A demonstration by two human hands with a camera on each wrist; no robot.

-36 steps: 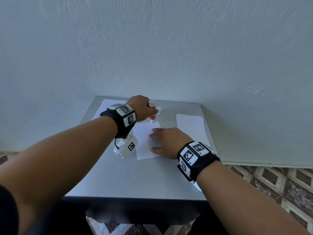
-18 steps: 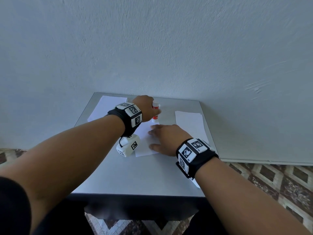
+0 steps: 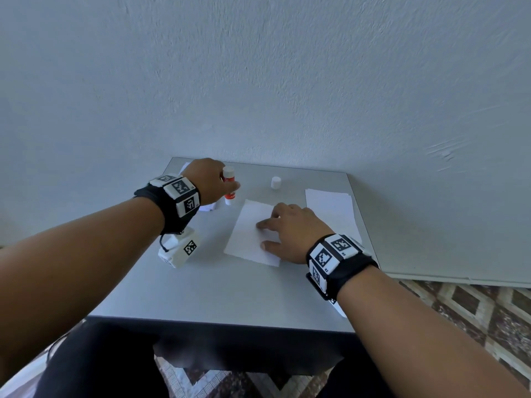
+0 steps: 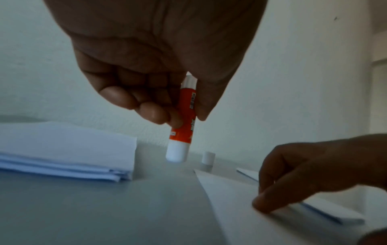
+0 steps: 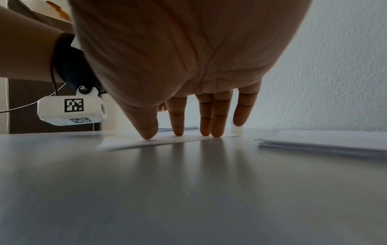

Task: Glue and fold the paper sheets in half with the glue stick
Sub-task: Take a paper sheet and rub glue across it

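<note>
My left hand grips a red and white glue stick upright, just above the table at the back left; in the left wrist view the glue stick hangs from my left hand, its white end off the surface. A white sheet lies flat mid-table. My right hand presses on the sheet's right side with straight fingers; the sheet lies under them. The white cap stands alone near the back edge.
A stack of folded sheets lies at the back left behind my left hand. Another stack of paper sits along the right edge of the grey table. A plastered wall rises right behind the table.
My left hand has carried the glue stick left, off the sheet's top edge, which uncovers the cap. My right hand stays pressed on the sheet.
</note>
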